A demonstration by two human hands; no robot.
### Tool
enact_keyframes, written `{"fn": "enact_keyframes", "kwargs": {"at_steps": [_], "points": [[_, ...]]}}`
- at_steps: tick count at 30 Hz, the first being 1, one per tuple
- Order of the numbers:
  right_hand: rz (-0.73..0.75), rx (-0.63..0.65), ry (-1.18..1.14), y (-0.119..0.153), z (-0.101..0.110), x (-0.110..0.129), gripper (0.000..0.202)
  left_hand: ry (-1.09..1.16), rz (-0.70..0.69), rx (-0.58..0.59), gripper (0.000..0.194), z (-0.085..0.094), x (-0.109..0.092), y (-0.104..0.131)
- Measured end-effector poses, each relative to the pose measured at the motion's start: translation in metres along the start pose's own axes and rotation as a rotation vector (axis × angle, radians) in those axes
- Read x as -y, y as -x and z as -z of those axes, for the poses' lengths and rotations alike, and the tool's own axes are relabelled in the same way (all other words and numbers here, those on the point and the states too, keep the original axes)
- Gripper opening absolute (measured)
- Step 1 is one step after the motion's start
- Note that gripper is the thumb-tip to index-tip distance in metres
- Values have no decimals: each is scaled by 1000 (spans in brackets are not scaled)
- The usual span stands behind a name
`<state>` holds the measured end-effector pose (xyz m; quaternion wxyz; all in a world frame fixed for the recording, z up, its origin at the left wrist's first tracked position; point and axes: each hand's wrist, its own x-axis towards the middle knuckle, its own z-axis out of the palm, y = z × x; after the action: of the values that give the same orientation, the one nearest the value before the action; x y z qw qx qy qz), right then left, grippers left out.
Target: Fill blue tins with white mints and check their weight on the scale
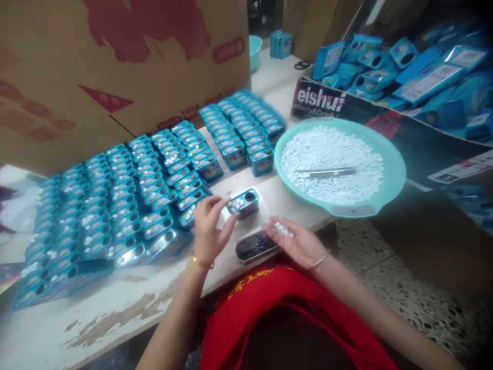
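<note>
My left hand (210,228) is at the left end of a small blue box (248,205), thumb and forefinger apart, the forefinger tip at its edge. White tablets (236,204) lie on top of this box beside its round dark hole. The box stands on the pale platform of a scale, whose dark display (256,246) faces me. Palm up, my right hand (302,245) holds several white tablets (284,229) in its cupped fingers, just right of the display.
Rows of blue boxes (127,198) cover the table's left and back. On the right, a turquoise basin (393,177) holds many white tablets and metal tweezers (327,172). Behind it stands a carton (304,100) full of blue boxes. A large cardboard box (165,77) rises at the back.
</note>
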<state>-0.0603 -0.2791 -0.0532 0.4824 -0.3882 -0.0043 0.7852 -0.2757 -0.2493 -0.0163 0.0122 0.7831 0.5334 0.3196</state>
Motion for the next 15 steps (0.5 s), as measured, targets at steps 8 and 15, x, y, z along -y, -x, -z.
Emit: {"fn": "enact_keyframes", "kwargs": {"at_steps": [8, 15], "points": [[-121, 112, 14, -9, -21, -15, 19, 31, -194, 474, 20, 25, 7, -42], [-224, 213, -79, -26, -48, -28, 21, 145, -208, 642, 8, 31, 11, -59]]}}
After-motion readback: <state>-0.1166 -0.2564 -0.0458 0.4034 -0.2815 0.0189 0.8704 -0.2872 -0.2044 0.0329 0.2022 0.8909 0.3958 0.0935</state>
